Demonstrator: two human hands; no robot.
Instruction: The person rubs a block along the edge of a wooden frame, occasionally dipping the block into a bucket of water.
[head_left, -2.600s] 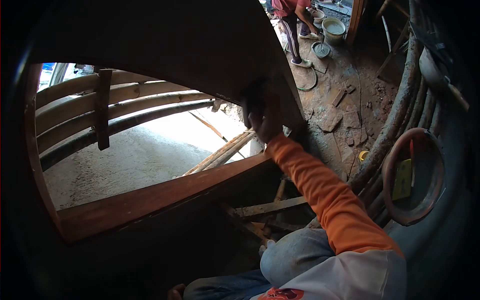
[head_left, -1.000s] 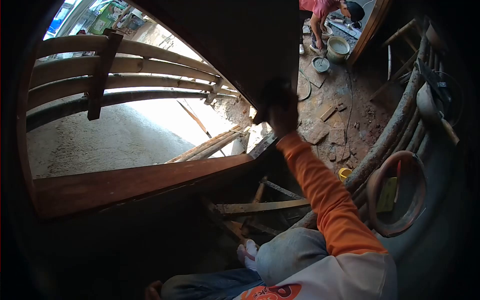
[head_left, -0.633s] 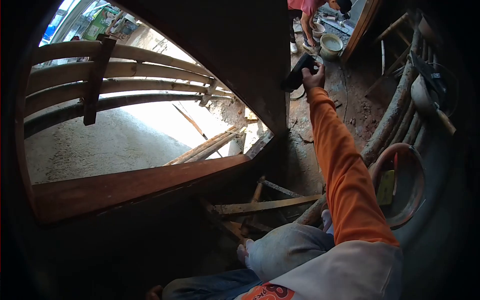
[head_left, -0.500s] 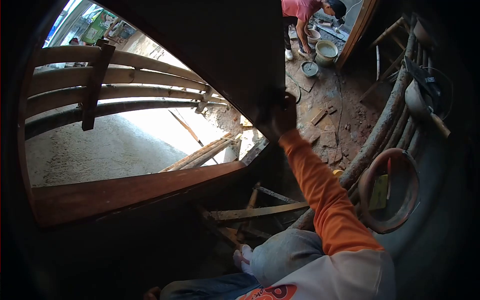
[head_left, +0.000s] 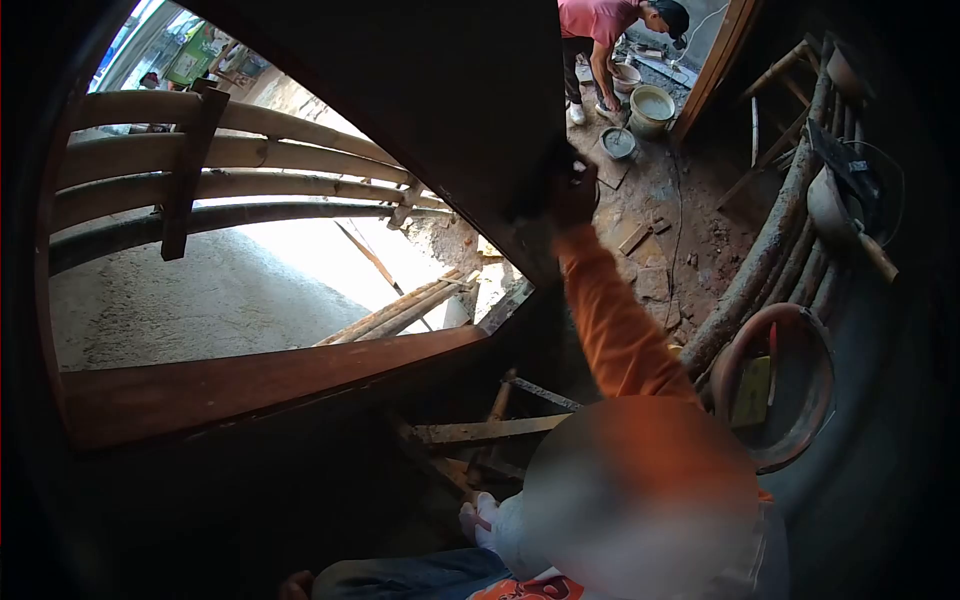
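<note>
My right hand (head_left: 573,195), in an orange sleeve (head_left: 610,310), reaches up to the edge of a dark wall face (head_left: 470,110) beside the window opening. Its fingers look closed round something small that shadow hides, with a pale spot at the top. At the bottom left, a small skin-coloured shape (head_left: 297,585) shows past my jeans; whether it is my left hand cannot be told. A blurred patch covers part of my upper arm and lap.
Bamboo rails (head_left: 290,150) cross the opening above a wooden sill (head_left: 270,378). At right are poles (head_left: 750,270), a round-rimmed basin (head_left: 722,380) and a hanging pan (head_left: 830,210). A co-worker (head_left: 600,30) bends by buckets (head_left: 652,105). Timber pieces (head_left: 490,430) lie below.
My right hand has moved slightly up along the wall edge, and the sleeve has shifted with it. The view has shifted a little. The blurred patch has appeared over my upper arm.
</note>
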